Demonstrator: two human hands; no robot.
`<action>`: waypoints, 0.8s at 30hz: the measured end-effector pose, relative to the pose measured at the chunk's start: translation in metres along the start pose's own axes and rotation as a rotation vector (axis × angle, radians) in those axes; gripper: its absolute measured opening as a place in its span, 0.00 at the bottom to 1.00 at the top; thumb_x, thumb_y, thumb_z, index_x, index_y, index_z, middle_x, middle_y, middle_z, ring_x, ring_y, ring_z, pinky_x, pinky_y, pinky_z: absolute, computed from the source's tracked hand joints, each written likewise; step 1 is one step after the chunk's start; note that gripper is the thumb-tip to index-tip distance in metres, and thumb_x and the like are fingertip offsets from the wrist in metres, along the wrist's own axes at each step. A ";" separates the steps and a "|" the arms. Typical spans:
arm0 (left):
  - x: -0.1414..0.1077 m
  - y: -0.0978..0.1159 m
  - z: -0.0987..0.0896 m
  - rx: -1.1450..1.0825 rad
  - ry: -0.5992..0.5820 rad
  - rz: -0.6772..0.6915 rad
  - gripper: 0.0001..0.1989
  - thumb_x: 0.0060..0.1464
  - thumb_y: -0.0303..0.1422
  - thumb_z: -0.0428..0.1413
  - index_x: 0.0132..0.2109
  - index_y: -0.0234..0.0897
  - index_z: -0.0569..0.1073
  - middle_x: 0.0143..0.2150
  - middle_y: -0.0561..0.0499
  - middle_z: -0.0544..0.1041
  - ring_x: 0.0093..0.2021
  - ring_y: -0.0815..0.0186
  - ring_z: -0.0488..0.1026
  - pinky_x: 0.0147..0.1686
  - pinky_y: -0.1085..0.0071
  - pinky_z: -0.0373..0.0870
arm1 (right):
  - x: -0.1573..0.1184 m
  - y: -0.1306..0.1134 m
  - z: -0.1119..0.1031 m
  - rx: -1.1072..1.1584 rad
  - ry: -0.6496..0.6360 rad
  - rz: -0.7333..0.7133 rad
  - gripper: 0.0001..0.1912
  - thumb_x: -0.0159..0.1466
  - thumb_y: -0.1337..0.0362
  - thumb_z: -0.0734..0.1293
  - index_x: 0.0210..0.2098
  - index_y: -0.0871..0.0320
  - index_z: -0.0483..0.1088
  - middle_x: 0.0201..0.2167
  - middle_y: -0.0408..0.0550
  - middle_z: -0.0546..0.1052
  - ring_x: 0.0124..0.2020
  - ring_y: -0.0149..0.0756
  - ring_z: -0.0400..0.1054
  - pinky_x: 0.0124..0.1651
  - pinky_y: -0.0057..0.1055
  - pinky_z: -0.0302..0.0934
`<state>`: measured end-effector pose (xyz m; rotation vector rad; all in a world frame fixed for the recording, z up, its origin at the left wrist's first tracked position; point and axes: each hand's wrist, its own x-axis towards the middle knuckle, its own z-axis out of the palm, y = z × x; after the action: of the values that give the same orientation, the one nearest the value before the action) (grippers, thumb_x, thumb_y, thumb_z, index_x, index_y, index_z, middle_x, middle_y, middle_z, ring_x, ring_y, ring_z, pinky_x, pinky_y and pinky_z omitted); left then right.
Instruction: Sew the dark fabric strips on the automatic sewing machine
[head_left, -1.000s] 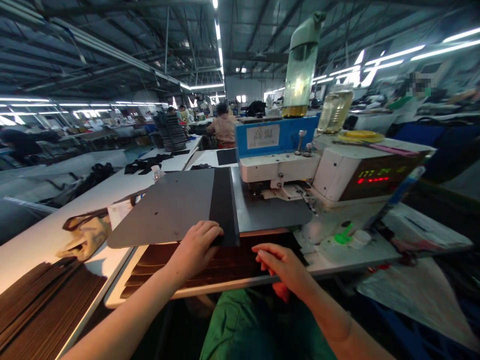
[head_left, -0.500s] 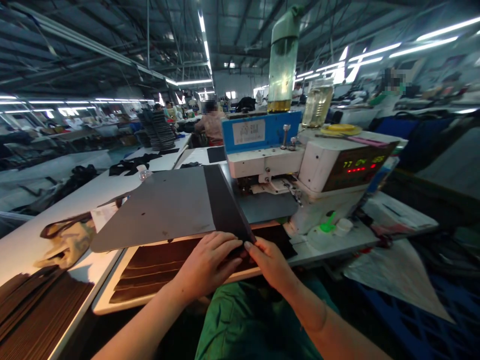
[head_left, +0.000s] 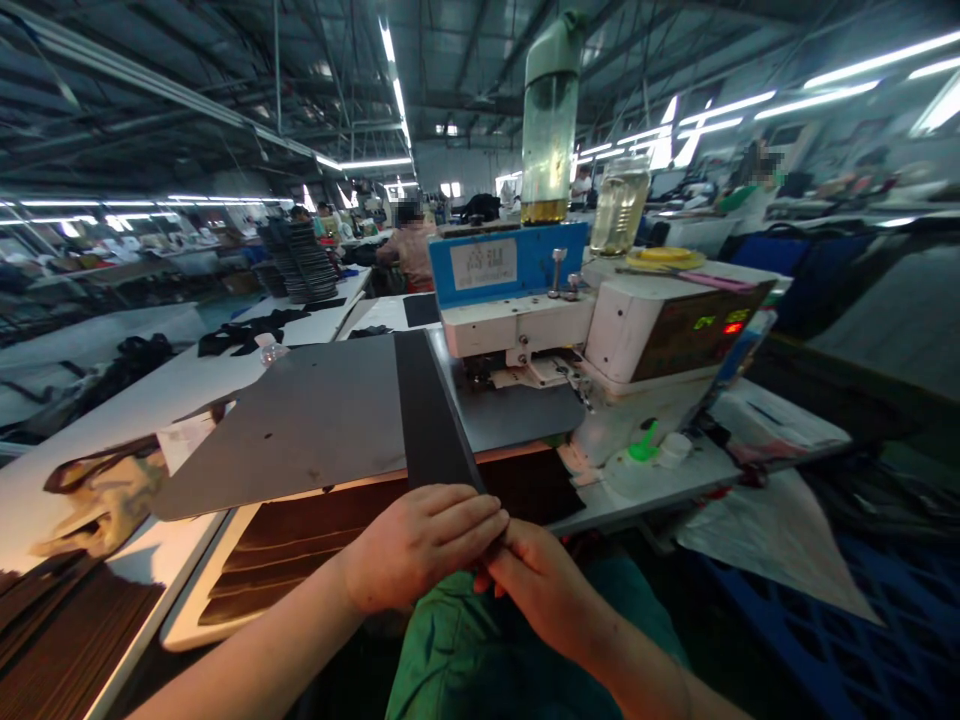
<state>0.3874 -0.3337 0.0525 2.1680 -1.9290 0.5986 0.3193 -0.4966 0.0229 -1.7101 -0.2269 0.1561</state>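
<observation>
A long black fabric strip (head_left: pixel 435 425) lies along the right edge of a grey metal plate (head_left: pixel 337 415), left of the sewing machine (head_left: pixel 525 330). Its near end runs under my hands at the plate's front. My left hand (head_left: pixel 431 540) is closed over that end from the left, fingers pressed together. My right hand (head_left: pixel 544 580) pinches the end from the right, its fingertips partly hidden and touching the left fingers. Brown fabric pieces (head_left: pixel 292 550) lie in layers below the plate, on a pale board (head_left: pixel 180 632).
A tall bottle (head_left: pixel 551 150) and a jar (head_left: pixel 621 205) stand on the machine. A green nozzle (head_left: pixel 643 445) and white cap (head_left: pixel 675 449) sit at its base. Brown pieces (head_left: pixel 75 630) are stacked at left, near a tan cloth (head_left: pixel 105 490). Another person (head_left: pixel 409 245) sits ahead.
Both hands have come a little nearer to me and closed together at the strip's near end. The view has shifted slightly, and the machine's display shows different lit digits.
</observation>
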 end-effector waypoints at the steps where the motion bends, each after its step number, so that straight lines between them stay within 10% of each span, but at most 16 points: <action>1: 0.000 0.001 0.002 -0.001 0.014 -0.002 0.15 0.59 0.30 0.47 0.52 0.30 0.64 0.46 0.42 0.73 0.46 0.63 0.69 0.46 0.67 0.69 | -0.001 0.000 0.001 -0.003 -0.002 -0.004 0.13 0.62 0.63 0.56 0.26 0.60 0.65 0.23 0.41 0.69 0.25 0.27 0.61 0.28 0.23 0.55; 15: 0.008 -0.002 0.006 -0.217 -0.169 -0.249 0.17 0.59 0.37 0.44 0.53 0.38 0.63 0.53 0.47 0.69 0.56 0.61 0.59 0.56 0.62 0.54 | -0.022 0.036 -0.018 -0.065 -0.163 0.022 0.13 0.61 0.61 0.56 0.28 0.59 0.68 0.28 0.45 0.69 0.30 0.32 0.62 0.33 0.26 0.57; 24: 0.035 -0.008 0.021 -0.124 -0.240 -0.047 0.08 0.55 0.33 0.50 0.29 0.36 0.65 0.30 0.51 0.70 0.32 0.67 0.64 0.40 0.68 0.59 | -0.034 0.066 -0.027 0.246 -0.330 0.247 0.36 0.44 0.42 0.68 0.46 0.56 0.67 0.37 0.49 0.70 0.31 0.33 0.63 0.34 0.29 0.62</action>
<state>0.4015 -0.3725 0.0487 2.2870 -1.9617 0.2121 0.2965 -0.5399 -0.0392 -1.4553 -0.2287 0.6271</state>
